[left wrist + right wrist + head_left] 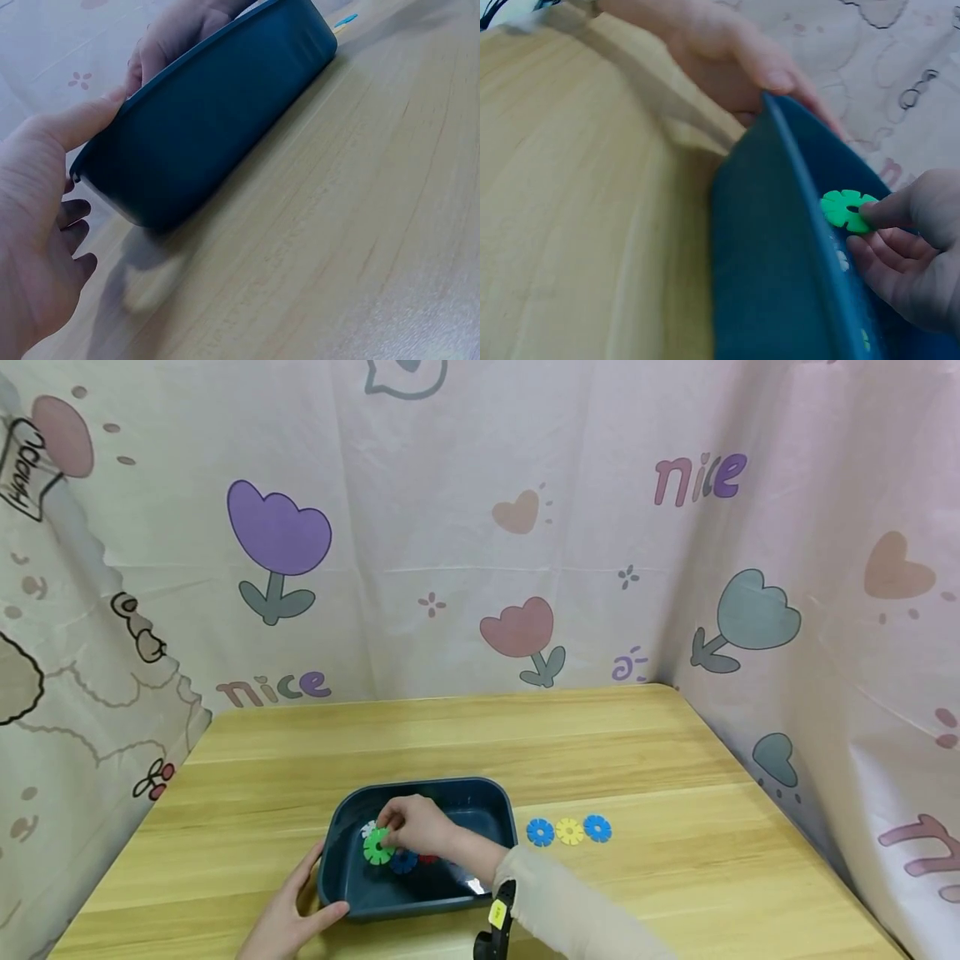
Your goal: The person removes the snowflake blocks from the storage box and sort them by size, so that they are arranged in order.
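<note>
A dark teal plastic tray [420, 906] stands on the table. My left hand [288, 910] grips its near left corner, thumb at the rim and fingers along the left side; the left wrist view shows this hand [37, 217] close up. Over the tray's inside, my right hand [423, 827] pinches a green notched disc [377, 848], a snowflake building piece, between thumb and fingers. In the right wrist view the green disc [843, 208] is tilted just inside the wall. Below lie a white disc [367, 829], a blue disc [403, 862] and a partly hidden red disc [427, 859].
To the right of the tray, a blue disc [540, 832], a yellow disc [570, 832] and another blue disc [597, 828] lie in a row on the wooden table [637, 893]. A printed curtain [420, 527] hangs behind and at both sides.
</note>
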The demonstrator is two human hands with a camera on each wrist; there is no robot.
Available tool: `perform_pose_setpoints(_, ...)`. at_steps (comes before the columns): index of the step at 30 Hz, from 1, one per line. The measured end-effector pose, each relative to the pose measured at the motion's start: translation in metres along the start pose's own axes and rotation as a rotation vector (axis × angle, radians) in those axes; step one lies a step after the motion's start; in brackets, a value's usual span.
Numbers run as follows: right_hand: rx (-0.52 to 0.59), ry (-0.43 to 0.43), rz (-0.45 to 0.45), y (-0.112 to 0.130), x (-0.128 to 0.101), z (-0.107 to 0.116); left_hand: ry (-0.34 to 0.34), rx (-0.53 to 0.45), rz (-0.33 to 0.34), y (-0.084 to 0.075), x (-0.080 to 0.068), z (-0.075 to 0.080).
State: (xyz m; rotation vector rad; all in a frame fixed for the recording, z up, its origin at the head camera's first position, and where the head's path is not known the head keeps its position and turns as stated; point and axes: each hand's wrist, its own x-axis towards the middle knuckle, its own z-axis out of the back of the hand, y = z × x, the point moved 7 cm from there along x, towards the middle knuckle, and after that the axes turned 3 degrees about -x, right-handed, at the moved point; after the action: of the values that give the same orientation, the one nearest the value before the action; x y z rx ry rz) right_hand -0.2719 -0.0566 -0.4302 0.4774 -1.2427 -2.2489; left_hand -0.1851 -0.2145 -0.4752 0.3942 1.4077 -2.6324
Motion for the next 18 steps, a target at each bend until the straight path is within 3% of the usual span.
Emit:
perform_pose_setpoints(6,0.095,-0.050,-0.040,-0.004,-0.004,0.020,-0.009,0.034,-0.004,-0.002,0.001,0.000)
perform_pose_setpoints(18,0.256,-0.086,-0.019,-0.015,-0.018,0.065,-0.018,0.031,-0.026,0.001,0.001,0.001)
